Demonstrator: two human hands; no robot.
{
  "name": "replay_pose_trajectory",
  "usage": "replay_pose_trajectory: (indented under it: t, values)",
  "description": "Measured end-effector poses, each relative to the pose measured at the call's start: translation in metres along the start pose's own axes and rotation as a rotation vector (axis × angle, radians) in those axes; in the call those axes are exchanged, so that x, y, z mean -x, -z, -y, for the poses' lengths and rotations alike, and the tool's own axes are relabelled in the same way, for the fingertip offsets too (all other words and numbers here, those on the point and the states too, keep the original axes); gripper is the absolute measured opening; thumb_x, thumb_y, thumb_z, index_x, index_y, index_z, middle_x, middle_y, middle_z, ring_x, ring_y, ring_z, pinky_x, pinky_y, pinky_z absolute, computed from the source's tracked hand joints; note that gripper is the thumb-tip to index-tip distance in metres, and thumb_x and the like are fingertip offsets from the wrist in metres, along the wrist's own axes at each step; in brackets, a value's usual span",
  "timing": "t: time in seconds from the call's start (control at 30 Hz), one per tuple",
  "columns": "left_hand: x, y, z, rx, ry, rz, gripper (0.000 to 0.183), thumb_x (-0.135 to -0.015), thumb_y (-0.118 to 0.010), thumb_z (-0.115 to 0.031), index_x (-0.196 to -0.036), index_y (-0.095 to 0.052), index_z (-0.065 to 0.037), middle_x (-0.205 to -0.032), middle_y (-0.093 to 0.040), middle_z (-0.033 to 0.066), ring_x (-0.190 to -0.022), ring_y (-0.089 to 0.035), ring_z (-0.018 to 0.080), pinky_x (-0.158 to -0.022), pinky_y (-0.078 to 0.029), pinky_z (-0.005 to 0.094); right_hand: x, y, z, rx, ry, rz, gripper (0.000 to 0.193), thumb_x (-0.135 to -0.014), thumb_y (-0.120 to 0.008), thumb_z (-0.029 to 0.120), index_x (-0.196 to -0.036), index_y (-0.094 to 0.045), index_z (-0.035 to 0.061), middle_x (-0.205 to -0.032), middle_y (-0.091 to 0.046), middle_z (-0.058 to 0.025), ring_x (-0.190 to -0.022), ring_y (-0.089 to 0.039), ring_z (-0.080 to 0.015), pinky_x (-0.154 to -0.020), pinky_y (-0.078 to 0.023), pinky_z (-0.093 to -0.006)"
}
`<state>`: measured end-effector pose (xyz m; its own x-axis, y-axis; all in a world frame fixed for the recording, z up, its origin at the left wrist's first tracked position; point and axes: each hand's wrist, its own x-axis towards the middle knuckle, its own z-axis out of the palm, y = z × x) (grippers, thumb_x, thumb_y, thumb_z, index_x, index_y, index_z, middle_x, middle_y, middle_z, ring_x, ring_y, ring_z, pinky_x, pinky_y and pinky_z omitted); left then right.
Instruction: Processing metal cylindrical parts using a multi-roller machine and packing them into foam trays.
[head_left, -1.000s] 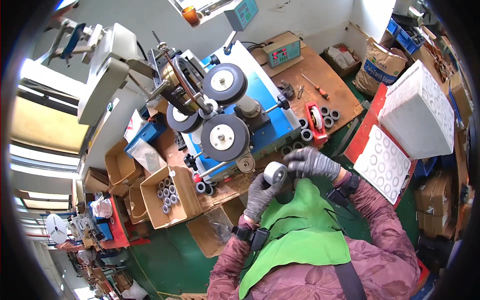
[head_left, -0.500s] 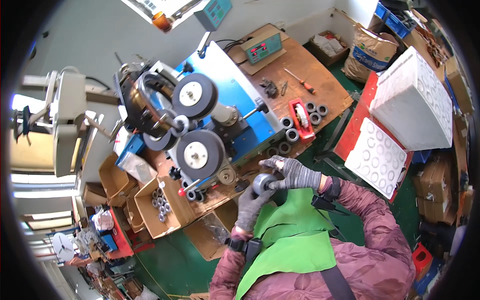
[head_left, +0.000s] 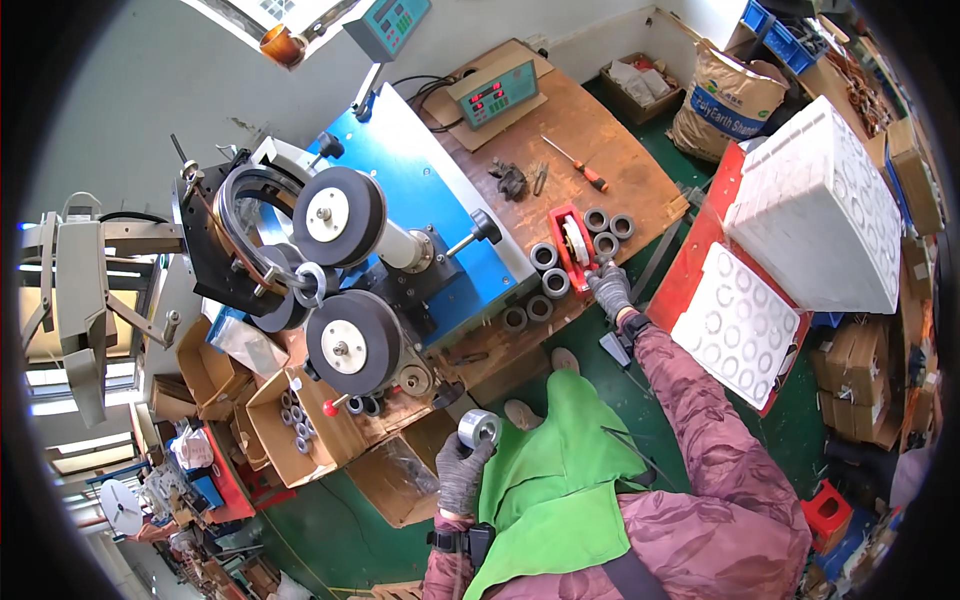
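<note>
Head view, looking down: the person's gloved left grip [head_left: 462, 475] is curled closed around a silver ring [head_left: 480, 428], held in front of the green apron [head_left: 560, 440]. The gloved right grip [head_left: 610, 288] is at the near end of a red tape dispenser [head_left: 561, 248] on the desk [head_left: 640, 165], fingers bent close together; whether they pinch anything cannot be told. Gray rings [head_left: 543, 257] lie left of and just beyond this grip. Ahead-left of the left grip stands a blue machine [head_left: 400, 170] with black wheels [head_left: 364, 220]; left, a cardboard box [head_left: 340, 425] holds small rings [head_left: 297, 415].
</note>
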<state>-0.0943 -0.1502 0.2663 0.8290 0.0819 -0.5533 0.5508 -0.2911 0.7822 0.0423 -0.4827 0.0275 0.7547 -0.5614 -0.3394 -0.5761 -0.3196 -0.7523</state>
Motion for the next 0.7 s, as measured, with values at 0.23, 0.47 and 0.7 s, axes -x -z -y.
replay_pose_trajectory:
  t: [0.23,0.47,0.7]
  values:
    - [-0.005,-0.008,0.000,0.023,0.001,0.012,0.029,-0.075,-0.071,-0.013,-0.095,-0.060,0.005,-0.081,-0.064,0.0069,-0.071,-0.059,0.0112,-0.064,-0.048,0.0252,-0.006,-0.003,-0.032,-0.045,-0.063,-0.046,0.033,-0.069,-0.071,0.018,-0.098,-0.059,0.0091,-0.069,-0.061,-0.0043,-0.066,-0.059,-0.0185,-0.067,-0.048,-0.0340]
    - [-0.013,-0.014,0.019,0.095,0.023,0.048,0.029,-0.074,-0.071,-0.014,-0.094,-0.060,0.004,-0.080,-0.064,0.0068,-0.070,-0.059,0.0109,-0.064,-0.048,0.0249,0.013,-0.002,-0.039,-0.177,-0.249,0.072,0.050,-0.071,-0.075,0.028,-0.107,-0.052,0.0018,-0.079,-0.065,-0.0083,-0.073,-0.062,-0.0158,-0.066,-0.049,-0.0312]
    - [-0.011,-0.015,0.013,0.046,0.008,0.061,0.030,-0.074,-0.072,-0.015,-0.094,-0.060,0.004,-0.080,-0.064,0.0070,-0.070,-0.059,0.0112,-0.064,-0.047,0.0246,0.008,-0.008,-0.044,-0.321,-0.306,0.117,0.053,-0.075,-0.074,0.025,-0.112,-0.048,-0.0020,-0.080,-0.065,-0.0101,-0.070,-0.061,-0.0154,-0.065,-0.048,-0.0284]
